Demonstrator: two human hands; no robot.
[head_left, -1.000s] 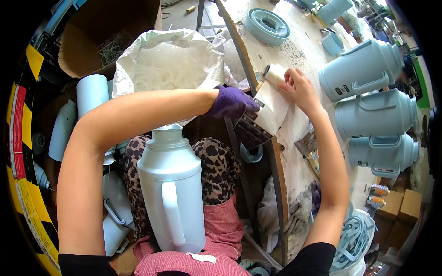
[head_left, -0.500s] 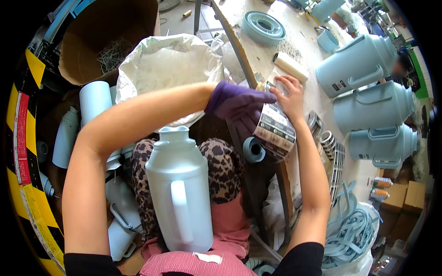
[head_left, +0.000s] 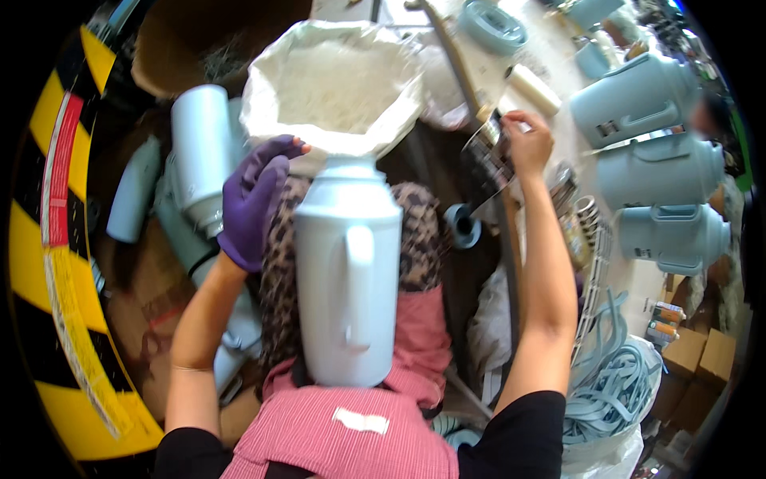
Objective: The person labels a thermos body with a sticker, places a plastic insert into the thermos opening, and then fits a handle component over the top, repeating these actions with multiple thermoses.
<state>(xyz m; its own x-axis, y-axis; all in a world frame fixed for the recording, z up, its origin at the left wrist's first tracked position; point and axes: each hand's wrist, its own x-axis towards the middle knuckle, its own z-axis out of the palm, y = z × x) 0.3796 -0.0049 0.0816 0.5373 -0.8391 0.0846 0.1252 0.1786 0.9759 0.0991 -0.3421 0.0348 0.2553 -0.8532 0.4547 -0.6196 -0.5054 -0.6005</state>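
A pale blue plastic jug [head_left: 347, 271] with a moulded handle stands upright on my lap, its handle facing me. My left hand [head_left: 251, 199], in a purple glove, hovers just left of the jug's shoulder with fingers extended and nothing in it. My right hand [head_left: 527, 144] is raised over the table edge and pinches a clear film label with dark print [head_left: 488, 164], which hangs down to the left of the fingers. A sheet of more labels [head_left: 570, 207] lies on the table under my right forearm.
An open white sack [head_left: 335, 88] stands beyond the jug. Three finished pale blue jugs [head_left: 662, 172] lie on the table at right, near a tape roll [head_left: 535, 88] and a ring lid [head_left: 491, 24]. White cylinders [head_left: 195, 144] lie left; coiled blue strips [head_left: 614, 383] lower right.
My left hand has left the label sheet and swung back to the left of the jug. My right hand has lifted a label off the sheet.
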